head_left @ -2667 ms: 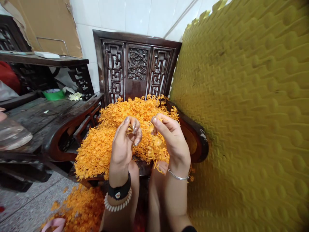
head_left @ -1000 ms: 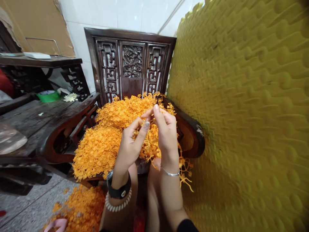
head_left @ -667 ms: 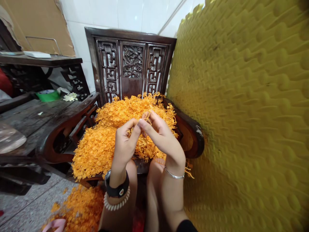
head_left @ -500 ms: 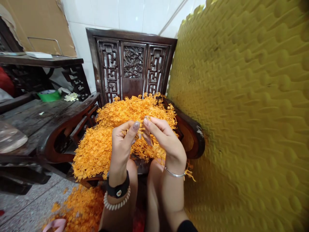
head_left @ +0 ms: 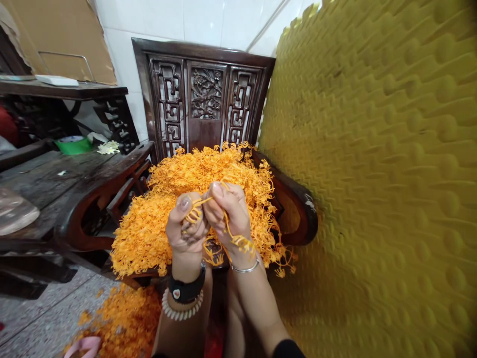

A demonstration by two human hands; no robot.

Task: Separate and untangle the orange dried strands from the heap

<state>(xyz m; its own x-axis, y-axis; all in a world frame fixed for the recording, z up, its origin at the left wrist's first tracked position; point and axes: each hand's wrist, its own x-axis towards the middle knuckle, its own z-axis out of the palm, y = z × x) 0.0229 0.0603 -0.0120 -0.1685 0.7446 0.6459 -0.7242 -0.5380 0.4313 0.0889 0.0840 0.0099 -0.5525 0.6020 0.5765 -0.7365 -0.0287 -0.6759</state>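
My left hand (head_left: 188,223) is closed around an orange plastic piece (head_left: 194,214) with thin, finger-like prongs lying across the fist. Pressed up beside it, my right hand (head_left: 228,211) pinches a thin orange strand that runs between both thumbs. Another strand hangs over the right wrist, ending in a pronged orange tip (head_left: 244,243). Behind and below both hands spreads a large heap of similar orange plastic pieces (head_left: 145,233), heaped on a dark carved wooden chair (head_left: 204,132). What lies inside the fists is hidden.
A textured yellow foam mat (head_left: 372,174) stands upright on the right. On the left, a dark wooden surface (head_left: 30,174) bears a green tape roll (head_left: 74,145) and a clear plastic bag (head_left: 17,211). More orange pieces (head_left: 126,318) lie on the floor by a pink loop (head_left: 84,346).
Both hands have turned from fingertip pinches into closed fists side by side. The right hand moved left and an orange strand is now stretched between them.
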